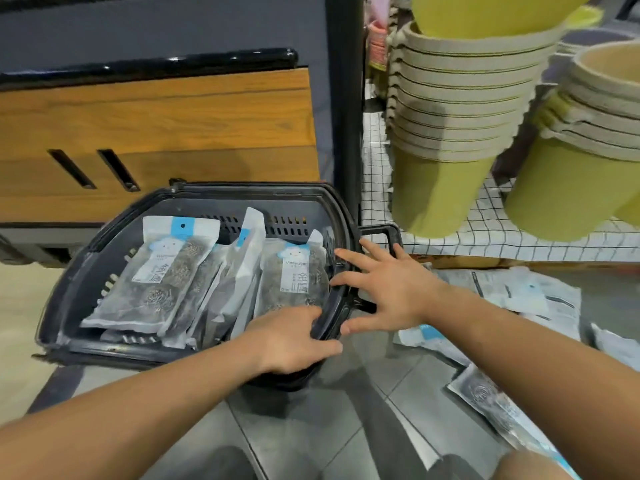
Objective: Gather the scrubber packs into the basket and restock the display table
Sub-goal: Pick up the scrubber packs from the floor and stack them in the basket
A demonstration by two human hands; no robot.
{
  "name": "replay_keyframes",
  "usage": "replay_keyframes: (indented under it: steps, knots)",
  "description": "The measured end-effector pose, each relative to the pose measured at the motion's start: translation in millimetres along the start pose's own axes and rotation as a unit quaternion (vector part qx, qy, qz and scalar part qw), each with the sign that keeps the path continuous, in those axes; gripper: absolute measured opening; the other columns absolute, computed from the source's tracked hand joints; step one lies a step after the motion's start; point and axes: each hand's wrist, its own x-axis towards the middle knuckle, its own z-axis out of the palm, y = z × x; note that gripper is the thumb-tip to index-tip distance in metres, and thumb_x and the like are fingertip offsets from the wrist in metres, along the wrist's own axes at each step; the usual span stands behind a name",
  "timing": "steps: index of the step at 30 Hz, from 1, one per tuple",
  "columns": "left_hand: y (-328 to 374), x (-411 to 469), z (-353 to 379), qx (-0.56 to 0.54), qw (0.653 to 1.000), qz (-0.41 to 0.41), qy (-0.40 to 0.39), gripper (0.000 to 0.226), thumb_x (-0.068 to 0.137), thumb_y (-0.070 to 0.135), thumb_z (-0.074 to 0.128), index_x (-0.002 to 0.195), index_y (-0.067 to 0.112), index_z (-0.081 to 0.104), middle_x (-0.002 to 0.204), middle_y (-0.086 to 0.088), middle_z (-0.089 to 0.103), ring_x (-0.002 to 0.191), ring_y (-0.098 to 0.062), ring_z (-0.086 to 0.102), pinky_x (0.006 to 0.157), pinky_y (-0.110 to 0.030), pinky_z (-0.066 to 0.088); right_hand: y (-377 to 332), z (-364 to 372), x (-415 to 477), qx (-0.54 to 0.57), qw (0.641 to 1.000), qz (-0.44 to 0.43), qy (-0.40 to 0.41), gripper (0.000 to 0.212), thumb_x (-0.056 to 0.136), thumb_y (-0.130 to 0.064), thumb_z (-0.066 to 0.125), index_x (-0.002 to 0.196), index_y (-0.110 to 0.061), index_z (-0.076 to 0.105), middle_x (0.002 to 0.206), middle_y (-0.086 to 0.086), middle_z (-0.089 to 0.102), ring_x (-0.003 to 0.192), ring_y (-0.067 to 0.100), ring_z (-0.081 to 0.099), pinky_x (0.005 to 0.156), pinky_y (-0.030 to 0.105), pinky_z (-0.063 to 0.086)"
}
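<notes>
While the left hand [294,341] curled its fingers round the rim of the basket [69,282], the right hand [391,289] was over its handle [379,230], fingers spread apart. Inside leaned scrubber packs [166,271] — labels reading 金属 — and loose packs [485,396] lay on the floor [311,427].

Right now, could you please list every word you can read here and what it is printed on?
"金属": label of the left scrubber pack in the basket.
"金属": label of the right scrubber pack.
Small print above both: too blurred to read.
Print on the loose packs at right: too blurred to read.
</notes>
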Motion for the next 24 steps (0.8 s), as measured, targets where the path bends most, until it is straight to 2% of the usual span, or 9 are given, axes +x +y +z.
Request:
replay_keyframes:
  steps: [5,10,13,15,17,20,22,24]
  knots:
    - [40,5,13,-0.013,1.0,0.01,-0.01,0.044,0.071,0.067,0.057,0.103,0.038,0.06,0.096,0.012,0.068,0.092,-0.013,0.064,0.089,-0.036,0.052,28,5,-38,0.015,1.0,0.014,0.001,0.085,0.074,-0.088,0.04,0.148,-0.048,0.028,0.166,-0.012,-0.003,0.153,0.029,-0.007,0.116,0.069,0.005]
    - [68,12,18,-0.001,0.999,-0.016,-0.037,0.058,0.072,0.066,0.059,0.122,0.038,0.052,0.113,0.008,0.065,0.101,-0.015,0.062,0.096,-0.039,0.05,49,14,-58,0.035,0.999,0.012,0.023,0.085,0.075,-0.089,0.04,0.149,-0.05,0.025,0.166,-0.013,-0.005,0.153,0.027,-0.008,0.117,0.068,0.0]
    - [77,17,21,0.01,0.998,-0.036,-0.042,0.059,0.075,0.064,0.063,0.124,0.033,0.049,0.117,0.005,0.063,0.104,-0.016,0.061,0.096,-0.037,0.05,52,20,-64,0.039,0.998,0.015,0.041,0.086,0.076,-0.087,0.041,0.151,-0.049,0.021,0.166,-0.01,-0.004,0.153,0.027,-0.005,0.118,0.066,0.0]
    - [88,19,19,0.019,0.999,-0.027,-0.005,0.066,0.074,0.069,0.062,0.124,0.029,0.049,0.12,0.007,0.062,0.106,-0.016,0.061,0.094,-0.036,0.051,53,24,-68,0.043,0.997,0.01,0.069,0.084,0.08,-0.082,0.042,0.153,-0.047,0.02,0.167,-0.008,0.0,0.153,0.027,0.0,0.118,0.066,0.003]
    - [105,21,13,0.025,0.996,0.018,0.08,0.077,0.073,0.073,0.059,0.132,0.025,0.045,0.124,0.008,0.056,0.113,-0.017,0.059,0.093,-0.037,0.051,56,26,-75,0.042,0.993,0.009,0.11,0.083,0.082,-0.079,0.04,0.154,-0.043,0.019,0.166,-0.006,0.008,0.153,0.026,0.008,0.118,0.066,0.009]
    - [139,23,6,0.046,0.972,0.091,0.212,0.07,0.078,0.066,0.059,0.131,0.023,0.046,0.123,0.004,0.05,0.113,-0.019,0.055,0.089,-0.041,0.051,67,24,-98,0.066,0.981,0.069,0.168,0.086,0.08,-0.076,0.034,0.155,-0.037,0.019,0.164,-0.003,0.022,0.15,0.024,0.019,0.117,0.064,0.016]
    - [167,29,8,0.016,0.958,0.145,0.248,0.063,0.082,0.061,0.061,0.131,0.024,0.047,0.126,0.003,0.049,0.118,-0.019,0.053,0.089,-0.04,0.049,80,23,-121,0.073,0.967,0.123,0.209,0.083,0.08,-0.072,0.036,0.152,-0.032,0.032,0.158,0.002,0.036,0.145,0.027,0.033,0.114,0.062,0.026]
    - [198,36,18,-0.029,0.951,0.2,0.233,0.056,0.084,0.056,0.062,0.128,0.024,0.048,0.121,0.002,0.048,0.117,-0.02,0.053,0.092,-0.04,0.048,98,27,-150,0.087,0.953,0.182,0.225,0.082,0.079,-0.069,0.037,0.148,-0.025,0.043,0.15,0.006,0.045,0.137,0.03,0.043,0.109,0.057,0.036]
